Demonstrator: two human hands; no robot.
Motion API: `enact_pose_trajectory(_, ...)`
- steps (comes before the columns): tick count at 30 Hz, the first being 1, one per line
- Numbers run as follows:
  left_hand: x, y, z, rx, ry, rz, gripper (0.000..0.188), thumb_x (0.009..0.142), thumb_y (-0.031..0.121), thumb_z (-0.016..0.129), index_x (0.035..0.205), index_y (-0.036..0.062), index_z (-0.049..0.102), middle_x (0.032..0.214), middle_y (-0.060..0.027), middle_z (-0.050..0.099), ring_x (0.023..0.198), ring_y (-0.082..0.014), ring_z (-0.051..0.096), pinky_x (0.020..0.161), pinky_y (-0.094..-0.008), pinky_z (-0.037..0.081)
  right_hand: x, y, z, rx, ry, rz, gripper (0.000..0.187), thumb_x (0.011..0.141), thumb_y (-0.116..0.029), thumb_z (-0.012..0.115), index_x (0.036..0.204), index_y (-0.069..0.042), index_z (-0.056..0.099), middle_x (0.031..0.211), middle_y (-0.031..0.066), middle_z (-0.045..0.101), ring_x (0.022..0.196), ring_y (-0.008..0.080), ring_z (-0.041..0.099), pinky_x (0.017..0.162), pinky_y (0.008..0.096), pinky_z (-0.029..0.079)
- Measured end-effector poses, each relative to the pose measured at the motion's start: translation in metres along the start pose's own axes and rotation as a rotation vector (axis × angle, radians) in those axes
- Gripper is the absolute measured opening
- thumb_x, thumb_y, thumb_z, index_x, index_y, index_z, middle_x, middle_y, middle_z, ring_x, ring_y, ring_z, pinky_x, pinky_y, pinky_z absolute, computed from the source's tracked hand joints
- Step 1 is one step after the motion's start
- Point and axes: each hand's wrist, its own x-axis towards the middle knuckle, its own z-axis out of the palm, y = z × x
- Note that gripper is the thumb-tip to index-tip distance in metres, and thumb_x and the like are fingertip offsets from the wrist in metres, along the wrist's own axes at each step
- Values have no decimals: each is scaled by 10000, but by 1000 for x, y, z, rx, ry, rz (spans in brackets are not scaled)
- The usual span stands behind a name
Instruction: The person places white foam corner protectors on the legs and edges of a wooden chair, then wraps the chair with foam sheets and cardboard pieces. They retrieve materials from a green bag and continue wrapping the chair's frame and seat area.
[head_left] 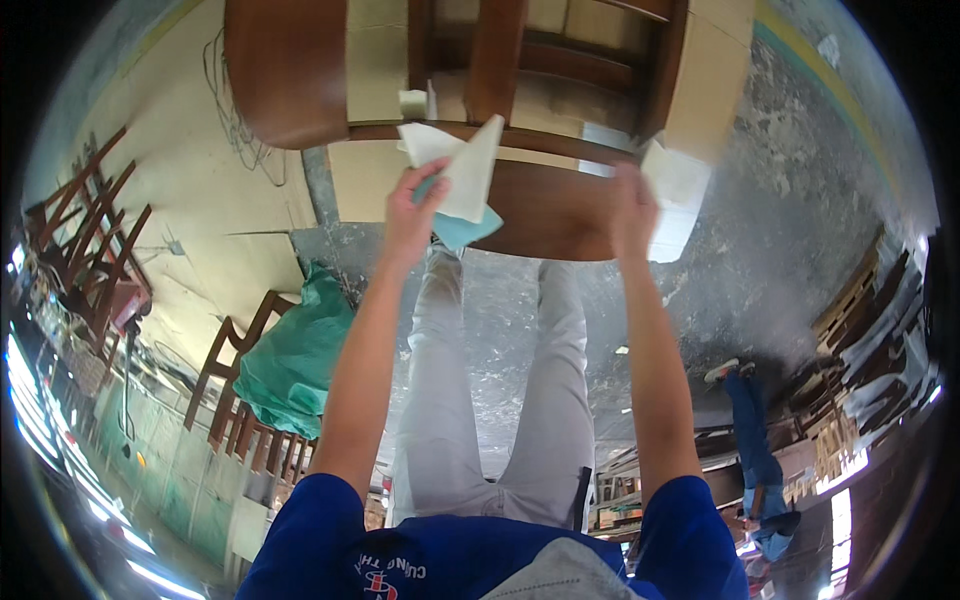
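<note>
My left hand [412, 215] is closed on folded sheets [468, 170], cream-white on one side and teal on the other. They look like sanding paper, though I cannot be sure. The sheets hang over the near edge of a dark brown wooden furniture piece [545, 205] with curved panels and rails. At that piece's right end, my right hand [633, 215] is blurred by motion. Its fingers look curled, but whether they hold anything is not visible. White sheets [682, 195] lie just beyond it, under the wood's right corner.
Cardboard [710, 70] lies under the furniture. To the left, a green cloth [300, 350] drapes over a slatted wooden frame [225, 370]; more wooden frames [85, 230] stand farther left. A thin cable [225, 100] lies on the floor. Another person [755, 440] stands at the right near stacked wood.
</note>
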Motion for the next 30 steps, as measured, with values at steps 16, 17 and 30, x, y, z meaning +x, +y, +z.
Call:
enact_pose_trajectory(16, -60, -30, -104, -326, 501, -299, 531, 926, 29, 763, 1428, 57, 591, 1272, -98, 652, 1096, -187, 669, 900, -347, 592, -30, -60, 265, 684, -159, 437, 327, 898, -58, 811, 1134, 15, 597, 1097, 128, 679, 926, 253, 744, 822, 391, 676)
enact_pose_trajectory(17, -67, -31, -110, -310, 525, -289, 517, 920, 16, 764, 1409, 47, 601, 1268, -99, 654, 1097, -189, 669, 909, -348, 589, -31, -59, 270, 579, -131, 469, 335, 891, -61, 818, 1129, 20, 596, 1078, 127, 681, 900, 252, 747, 791, 381, 683)
enact_pose_trajectory(30, 25, 73, 3, -305, 74, 97, 468, 920, 26, 780, 1365, 14, 636, 1202, -57, 683, 1001, -114, 651, 883, -268, 555, -56, -138, 103, 439, -545, 346, 344, 1010, -338, 711, 1118, -15, 665, 814, 22, 662, 566, 95, 584, 448, 250, 438)
